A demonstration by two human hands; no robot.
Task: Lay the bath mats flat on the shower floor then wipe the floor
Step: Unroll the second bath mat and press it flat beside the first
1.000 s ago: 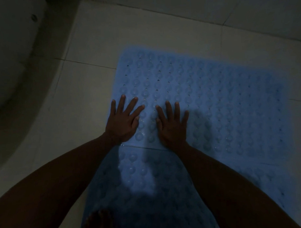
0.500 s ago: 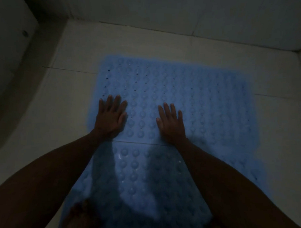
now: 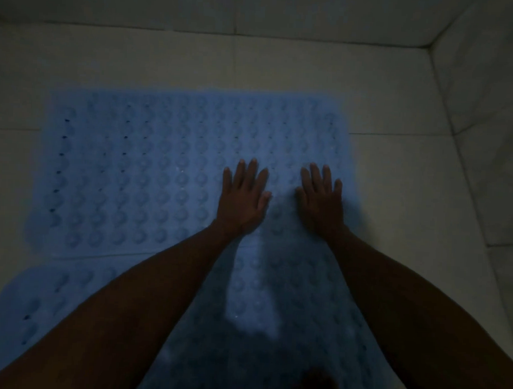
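On the pale tiled shower floor (image 3: 394, 199), lit dimly, two blue bath mats lie flat, one beyond the other. Bare tile runs in a wide band along the far wall (image 3: 256, 8) and down the right side to the right wall (image 3: 490, 115), which meets the far wall in the corner at upper right; a narrower strip of tile shows at the left.

The far mat (image 3: 148, 167) is a studded rectangle dotted with small holes, its far edge parallel to the far wall and well apart from it. Its right edge stops just right of the hands, with open tile between it and the right wall. Its near edge meets the near mat (image 3: 251, 296) along a thin pale seam; whether the two overlap there cannot be told. The near mat runs out of view at the bottom, and its left edge curves off toward the lower left.

Both forearms reach in from the bottom. The left hand (image 3: 243, 199) rests palm down on the far mat near its right end, fingers straight and slightly spread. The right hand (image 3: 322, 202) lies just beside it, close to the mat's right edge, fingers likewise extended flat and holding nothing.
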